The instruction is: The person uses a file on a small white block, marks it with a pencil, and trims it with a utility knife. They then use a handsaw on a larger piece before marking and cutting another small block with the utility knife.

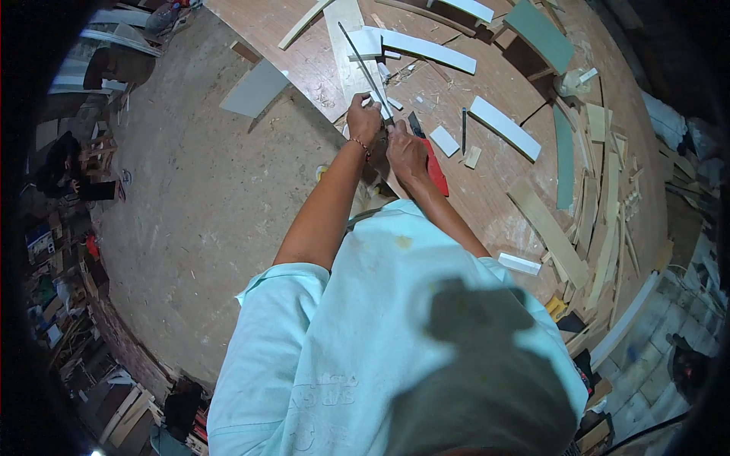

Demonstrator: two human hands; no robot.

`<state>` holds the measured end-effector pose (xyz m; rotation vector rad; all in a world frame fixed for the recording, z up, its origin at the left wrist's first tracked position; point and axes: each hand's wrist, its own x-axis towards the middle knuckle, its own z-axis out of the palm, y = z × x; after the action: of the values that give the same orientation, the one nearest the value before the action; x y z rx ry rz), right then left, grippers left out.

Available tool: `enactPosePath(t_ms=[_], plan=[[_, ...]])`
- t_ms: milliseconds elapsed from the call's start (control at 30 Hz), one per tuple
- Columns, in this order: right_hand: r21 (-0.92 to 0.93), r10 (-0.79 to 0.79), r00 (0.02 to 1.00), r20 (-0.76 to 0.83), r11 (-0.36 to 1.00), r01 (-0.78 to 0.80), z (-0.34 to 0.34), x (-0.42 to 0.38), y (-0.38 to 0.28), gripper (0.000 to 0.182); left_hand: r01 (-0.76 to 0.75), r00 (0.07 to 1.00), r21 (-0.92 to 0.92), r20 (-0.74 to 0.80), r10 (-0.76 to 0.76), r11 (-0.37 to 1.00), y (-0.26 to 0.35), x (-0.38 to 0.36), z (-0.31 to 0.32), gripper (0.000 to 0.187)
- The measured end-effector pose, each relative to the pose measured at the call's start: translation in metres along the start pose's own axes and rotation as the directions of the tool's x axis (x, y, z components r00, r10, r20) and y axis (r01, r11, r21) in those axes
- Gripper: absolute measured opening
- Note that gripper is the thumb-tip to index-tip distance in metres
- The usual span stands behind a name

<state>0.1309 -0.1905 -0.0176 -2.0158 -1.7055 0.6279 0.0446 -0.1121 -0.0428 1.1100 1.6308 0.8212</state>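
Observation:
My right hand (408,154) is closed round the near end of a long, narrow metal tool (359,62), which points away over the table. Whether it is a file or a thin saw blade cannot be made out. Beside it, my left hand (363,120) pinches a small white piece (379,104) under the tool, at the table's edge. A red-handled tool (436,169) lies by my right wrist, partly hidden by the hand. Just to the right are a short white block (444,141) and a dark pencil-like stick (464,131).
On the wooden table (487,182) lie a curved white strip (426,49), a white board (505,129), green pieces (541,36) and a pale plank (547,232). Wood strips pile up at the right. Another person (65,167) sits far left across the concrete floor (198,228).

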Motion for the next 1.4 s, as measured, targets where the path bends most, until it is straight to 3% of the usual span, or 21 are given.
enactPosePath(t_ms=[133, 300, 400, 500, 533, 667, 733, 833, 967, 1000, 1033, 1100, 1400], plan=[[-0.008, 0.048, 0.999, 0.027, 0.999, -0.047, 0.004, -0.006, 0.004, 0.023, 0.020, 0.999, -0.019, -0.050, -0.021, 1.000, 0.000, 0.001, 0.003, 0.029], [-0.035, 0.050, 0.998, 0.036, 0.998, -0.049, 0.003, -0.025, 0.012, 0.024, 0.005, 0.995, 0.109, -0.095, 0.005, 0.994, 0.008, -0.001, 0.002, 0.031], [-0.059, 0.050, 0.997, 0.052, 0.997, -0.047, 0.000, -0.034, 0.018, 0.023, 0.071, 0.997, 0.009, -0.034, -0.071, 0.997, 0.000, 0.006, 0.003, 0.031], [-0.062, 0.043, 0.999, 0.033, 0.997, -0.041, -0.008, -0.041, 0.015, 0.022, -0.022, 0.998, 0.078, -0.057, 0.026, 0.997, -0.011, 0.014, 0.007, 0.031], [-0.047, 0.051, 0.999, 0.017, 0.998, -0.050, -0.010, -0.042, 0.014, 0.022, -0.066, 0.995, 0.184, -0.068, 0.080, 0.981, -0.010, 0.013, 0.005, 0.032], [-0.028, 0.074, 0.997, 0.015, 0.997, -0.073, -0.010, -0.042, 0.015, 0.022, -0.047, 0.998, 0.135, -0.028, 0.052, 0.990, -0.005, 0.011, 0.002, 0.031], [-0.002, -0.027, 0.987, -0.156, 1.000, 0.027, -0.009, -0.037, 0.013, 0.023, 0.036, 0.999, 0.049, -0.013, -0.035, 0.998, -0.002, 0.010, 0.002, 0.034], [-0.035, -0.024, 0.996, -0.090, 0.999, 0.021, -0.002, -0.028, 0.010, 0.024, 0.035, 0.999, 0.134, -0.038, -0.030, 0.990, 0.010, 0.001, -0.001, 0.034], [-0.036, -0.010, 0.994, -0.108, 0.999, 0.006, 0.005, -0.022, 0.009, 0.025, 0.075, 0.997, 0.018, -0.006, -0.075, 0.997, -0.012, 0.015, 0.005, 0.033], [-0.022, -0.010, 0.995, -0.099, 1.000, 0.008, 0.006, -0.021, 0.010, 0.026, -0.043, 0.999, 0.052, -0.006, 0.044, 0.998, -0.023, 0.022, 0.008, 0.031], [-0.008, -0.012, 0.996, -0.090, 1.000, 0.011, 0.007, -0.021, 0.011, 0.026, -0.044, 0.999, 0.052, -0.008, 0.045, 0.998, -0.019, 0.020, 0.007, 0.031], [-0.026, -0.001, 0.996, -0.088, 1.000, -0.001, 0.008, -0.020, 0.012, 0.026, 0.061, 0.998, 0.039, -0.033, -0.059, 0.997, -0.010, 0.014, 0.005, 0.031], [0.007, 0.015, 0.998, -0.069, 1.000, -0.015, 0.010, -0.022, 0.019, 0.024, 0.067, 0.998, 0.078, -0.011, -0.067, 0.995, 0.012, 0.000, -0.002, 0.030]])
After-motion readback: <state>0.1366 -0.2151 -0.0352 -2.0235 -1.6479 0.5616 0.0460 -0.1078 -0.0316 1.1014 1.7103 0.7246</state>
